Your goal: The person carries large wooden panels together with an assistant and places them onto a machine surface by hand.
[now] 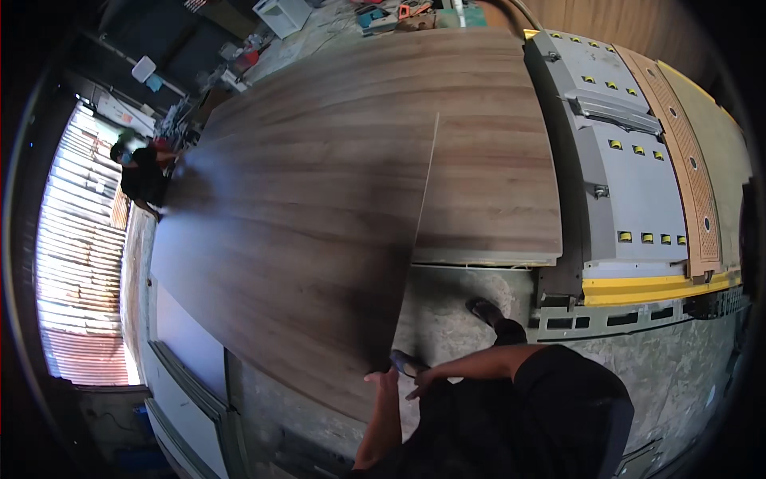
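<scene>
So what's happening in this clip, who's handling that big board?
A person grips the near corner of a large wood-grain panel with both bare hands, the left hand and right hand close together at its edge. A second person stands at the far end of the panel. Another wood-grain sheet lies flat beside it on a grey and yellow machine table.

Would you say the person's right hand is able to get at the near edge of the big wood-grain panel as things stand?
Probably yes: the right hand lies right by the wood-grain panel's near corner, beside the left hand, with nothing between them; whether it already touches is unclear.
</scene>
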The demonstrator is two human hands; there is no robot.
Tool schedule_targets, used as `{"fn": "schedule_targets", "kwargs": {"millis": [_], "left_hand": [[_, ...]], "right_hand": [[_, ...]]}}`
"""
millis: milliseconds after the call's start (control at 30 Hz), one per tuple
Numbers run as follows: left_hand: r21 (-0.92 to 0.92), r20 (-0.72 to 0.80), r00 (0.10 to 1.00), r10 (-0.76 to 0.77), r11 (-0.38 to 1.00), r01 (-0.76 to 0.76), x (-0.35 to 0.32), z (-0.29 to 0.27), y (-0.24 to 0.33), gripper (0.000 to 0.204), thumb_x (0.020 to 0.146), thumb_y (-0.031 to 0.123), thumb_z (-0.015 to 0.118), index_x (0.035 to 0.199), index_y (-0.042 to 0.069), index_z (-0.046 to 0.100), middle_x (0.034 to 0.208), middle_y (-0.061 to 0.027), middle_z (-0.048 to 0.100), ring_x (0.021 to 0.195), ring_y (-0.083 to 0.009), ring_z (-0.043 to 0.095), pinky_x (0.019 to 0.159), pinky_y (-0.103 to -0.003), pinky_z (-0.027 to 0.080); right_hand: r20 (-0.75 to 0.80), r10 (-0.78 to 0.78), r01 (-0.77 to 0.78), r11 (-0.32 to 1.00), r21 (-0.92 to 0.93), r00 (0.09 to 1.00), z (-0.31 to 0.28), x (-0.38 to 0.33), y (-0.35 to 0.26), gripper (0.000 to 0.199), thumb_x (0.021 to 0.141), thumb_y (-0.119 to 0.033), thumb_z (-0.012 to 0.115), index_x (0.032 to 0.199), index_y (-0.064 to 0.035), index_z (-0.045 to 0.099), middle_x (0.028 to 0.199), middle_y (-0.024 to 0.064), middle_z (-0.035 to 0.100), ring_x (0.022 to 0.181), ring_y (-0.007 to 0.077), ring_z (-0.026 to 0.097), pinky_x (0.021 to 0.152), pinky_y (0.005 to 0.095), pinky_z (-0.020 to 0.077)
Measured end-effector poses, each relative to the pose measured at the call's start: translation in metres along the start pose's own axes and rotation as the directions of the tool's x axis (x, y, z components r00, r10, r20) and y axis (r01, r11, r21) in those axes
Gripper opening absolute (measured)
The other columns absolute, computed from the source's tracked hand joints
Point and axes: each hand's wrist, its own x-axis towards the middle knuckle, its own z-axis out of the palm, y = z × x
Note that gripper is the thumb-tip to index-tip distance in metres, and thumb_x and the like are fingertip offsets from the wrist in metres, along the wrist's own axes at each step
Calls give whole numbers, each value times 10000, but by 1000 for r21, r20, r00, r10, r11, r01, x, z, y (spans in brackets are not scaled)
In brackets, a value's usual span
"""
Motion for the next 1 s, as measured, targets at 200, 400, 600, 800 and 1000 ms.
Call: {"fn": "schedule_targets", "kwargs": {"millis": [200, 400, 600, 800, 1000], "left_hand": [[-116, -179, 966, -187, 979, 168, -68, 46, -175, 819, 836, 655, 608, 1399, 78, 462, 1411, -144, 487, 1297, -357, 453, 1025, -528, 461], [213, -56, 683, -728, 660, 721, -162, 111, -274, 664, 956, 546, 559, 1435, 108, 419, 1406, -179, 478, 1255, -333, 507, 1001, -531, 473], [958, 261, 701, -664, 268, -104, -247, 171, -216, 553, 1004, 525, 488, 1203, 13, 544, 1124, -180, 675, 928, -287, 689, 764, -399, 563], [988, 83, 906, -415, 156, -19, -196, 66, -131, 834, 951, 658, 460, 1386, -52, 423, 1290, -230, 594, 1080, -302, 647, 854, -423, 526], [955, -133, 913, -386, 197, 223, -138, 79, -226, 1058, 866, 817, 396, 1535, 14, 233, 1549, -177, 360, 1358, -327, 430, 1062, -543, 371]], "right_hand": [[-221, 5, 111, 852, 511, 975, -24, -124, 23, 806, 837, -731, 586, 1134, 13, 675, 1043, 163, 700, 991, 310, 655, 872, 391, 500], [-333, 356, 400, -132, 907, 873, 2, -190, 85, 820, 861, -734, 538, 1080, 45, 673, 1004, 190, 697, 972, 349, 651, 867, 432, 488], [-353, 909, 673, 118, 730, 223, 23, -255, 176, 746, 891, -653, 549, 1029, 71, 668, 978, 227, 692, 948, 397, 654, 849, 479, 485], [-623, 666, 25, 691, 723, -410, 3, -411, 123, 515, 880, -258, 641, 1277, 51, 529, 1272, 292, 572, 1168, 434, 559, 969, 494, 456], [-986, 113, -354, 923, 149, -119, -32, -384, 71, 649, 884, -326, 663, 1335, 94, 461, 1449, 312, 404, 1355, 484, 372, 1140, 526, 301]]}}
